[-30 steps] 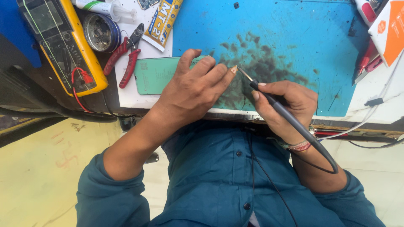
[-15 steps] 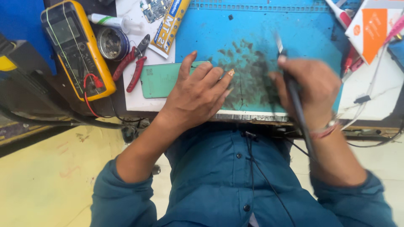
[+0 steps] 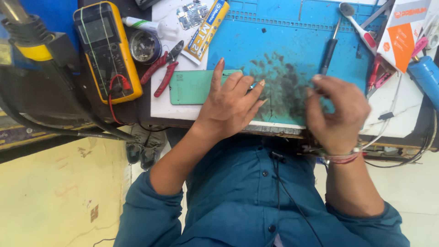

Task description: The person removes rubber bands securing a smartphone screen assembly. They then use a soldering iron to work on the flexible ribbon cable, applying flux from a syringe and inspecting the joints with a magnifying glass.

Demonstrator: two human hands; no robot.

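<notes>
My left hand (image 3: 231,107) lies palm down on the right end of a pale green phone (image 3: 190,87), fingers spread, pressing it to the bench at the left edge of the blue work mat (image 3: 283,36). My right hand (image 3: 340,116) hovers over the mat's dark, stained middle. Its fingertips pinch the lower end of a black-handled tool (image 3: 329,52), which points away from me with its thin metal tip up the mat. A thin black cable runs down my blue shirt.
A yellow multimeter (image 3: 105,50), a round tin (image 3: 144,45), red-handled cutters (image 3: 162,68), a white tube (image 3: 144,25) and a yellow-blue pack (image 3: 208,29) sit at the left. On the right are a toothbrush (image 3: 361,27), an orange-white box (image 3: 400,32) and a blue cylinder (image 3: 425,75).
My right hand swung the black tool from beside my left fingertips out to the right, tip now pointing away, mostly out of the hand. My left hand stayed on the phone.
</notes>
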